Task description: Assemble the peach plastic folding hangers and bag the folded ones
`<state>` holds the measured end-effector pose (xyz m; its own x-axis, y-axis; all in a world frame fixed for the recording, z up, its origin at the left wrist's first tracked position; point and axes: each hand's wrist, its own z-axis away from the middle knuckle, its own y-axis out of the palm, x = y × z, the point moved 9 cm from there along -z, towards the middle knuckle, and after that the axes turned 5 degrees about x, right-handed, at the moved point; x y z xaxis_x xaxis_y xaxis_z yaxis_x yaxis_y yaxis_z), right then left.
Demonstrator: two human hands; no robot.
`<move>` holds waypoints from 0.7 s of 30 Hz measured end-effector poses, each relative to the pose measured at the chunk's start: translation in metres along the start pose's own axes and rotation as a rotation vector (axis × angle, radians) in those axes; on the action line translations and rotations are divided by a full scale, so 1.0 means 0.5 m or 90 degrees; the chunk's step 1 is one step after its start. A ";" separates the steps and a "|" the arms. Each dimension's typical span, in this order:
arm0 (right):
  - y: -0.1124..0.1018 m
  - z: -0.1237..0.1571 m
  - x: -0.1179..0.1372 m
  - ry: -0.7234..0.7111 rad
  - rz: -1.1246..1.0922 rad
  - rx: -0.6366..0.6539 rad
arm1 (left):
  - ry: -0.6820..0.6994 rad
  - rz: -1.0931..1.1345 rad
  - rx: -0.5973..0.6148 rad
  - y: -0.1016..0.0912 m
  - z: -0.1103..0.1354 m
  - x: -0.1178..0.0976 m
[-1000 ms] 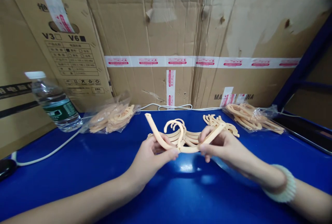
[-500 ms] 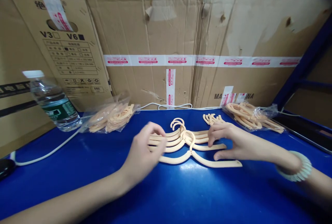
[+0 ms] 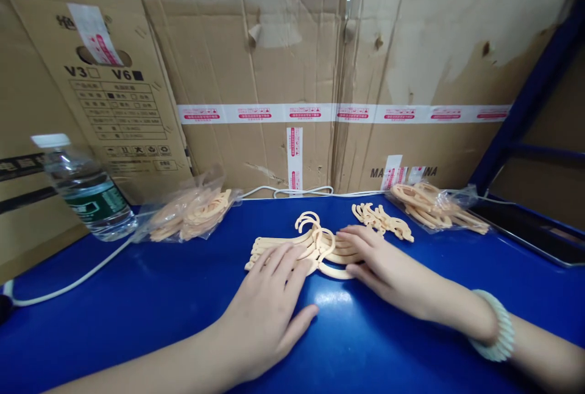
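Note:
A stack of small peach plastic hangers [image 3: 315,242] lies flat on the blue table [image 3: 150,302], hooks pointing away from me. My left hand [image 3: 269,309] lies flat with its fingers spread over the left arms of the stack. My right hand [image 3: 379,269] lies flat with its fingers stretched over the right arms. Neither hand grips anything. A pale bead bracelet [image 3: 496,327] circles my right wrist.
Behind the stack lie loose hanger hooks [image 3: 381,220]. Two clear bags of hanger parts sit at the back, one to the left [image 3: 192,208], one to the right [image 3: 439,205]. A water bottle [image 3: 82,190] and a white cable [image 3: 68,284] are at the left. Cardboard boxes [image 3: 292,65] wall the back.
One second ago both hands held a hanger bent upward above the table. They laid it down on the stack, and now both palms rest flat on the pile.

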<state>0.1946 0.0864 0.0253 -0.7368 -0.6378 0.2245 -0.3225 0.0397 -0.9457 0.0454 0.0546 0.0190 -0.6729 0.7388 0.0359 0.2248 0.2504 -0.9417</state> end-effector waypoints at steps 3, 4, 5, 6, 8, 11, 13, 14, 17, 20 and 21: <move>0.046 -0.002 -0.005 0.043 0.081 0.053 | -0.077 0.007 0.082 0.035 0.006 0.030; 0.058 -0.006 -0.007 0.052 0.095 0.072 | -0.099 0.021 0.126 0.048 0.005 0.041; 0.067 -0.012 -0.010 0.056 0.103 0.088 | -0.120 0.035 0.171 0.060 0.003 0.051; 0.073 -0.020 -0.014 0.060 0.107 0.100 | -0.138 0.046 0.213 0.069 0.000 0.062; 0.076 -0.043 -0.026 0.067 0.112 0.109 | -0.162 0.056 0.257 0.075 -0.014 0.084; 0.072 -0.086 -0.047 0.072 0.120 0.102 | -0.170 0.064 0.244 0.072 -0.046 0.120; 0.071 -0.114 -0.062 0.072 0.123 0.092 | -0.164 0.068 0.223 0.073 -0.066 0.144; 0.071 -0.127 -0.070 0.073 0.123 0.087 | -0.164 0.067 0.217 0.076 -0.075 0.156; 0.074 -0.154 -0.088 0.075 0.122 0.070 | -0.160 0.066 0.202 0.083 -0.094 0.183; 0.074 -0.164 -0.095 0.069 0.118 0.042 | -0.166 0.060 0.170 0.074 -0.104 0.191; 0.073 -0.164 -0.095 0.066 0.117 0.030 | -0.171 0.054 0.152 0.064 -0.103 0.187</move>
<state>0.1692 0.1811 -0.0005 -0.8384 -0.5408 0.0671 -0.1502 0.1109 -0.9824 0.0258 0.1640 0.0092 -0.8267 0.5527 -0.1054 0.1389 0.0189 -0.9901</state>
